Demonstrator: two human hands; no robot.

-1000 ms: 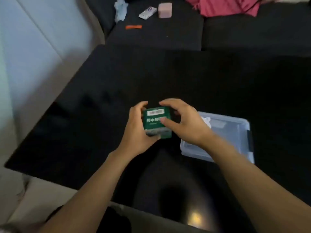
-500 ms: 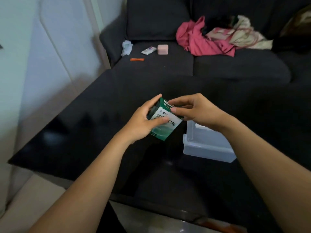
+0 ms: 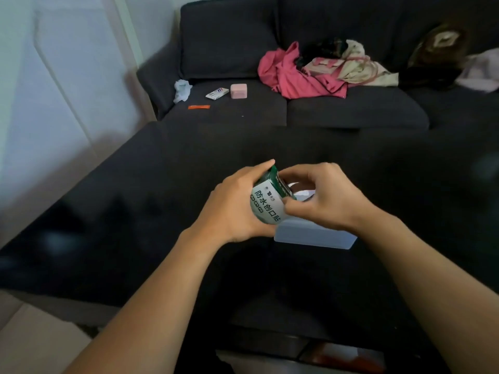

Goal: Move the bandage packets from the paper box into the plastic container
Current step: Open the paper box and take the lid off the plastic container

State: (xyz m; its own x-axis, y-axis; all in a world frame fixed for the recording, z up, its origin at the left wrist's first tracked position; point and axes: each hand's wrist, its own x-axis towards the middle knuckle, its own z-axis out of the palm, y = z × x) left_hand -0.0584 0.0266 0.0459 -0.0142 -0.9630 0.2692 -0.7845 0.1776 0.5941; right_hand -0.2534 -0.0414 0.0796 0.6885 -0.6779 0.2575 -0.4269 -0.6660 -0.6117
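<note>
Left hand (image 3: 232, 209) grips the light, crushable paper box (image 3: 267, 203) by its sides just above the plastic container (image 3: 313, 236), right hand (image 3: 324, 198) pinching its far end flap, packets unseen.

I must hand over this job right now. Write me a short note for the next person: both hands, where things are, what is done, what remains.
Left hand: holds the green paper box, tilted, above the table.
Right hand: fingers pinch at the box's top end, seemingly opening it.
Plastic container: on the black table, just behind the hands, open; contents hidden.
Done: no packet seen out of the box.
Left: open the box, move the bandage packets into the container.
</note>
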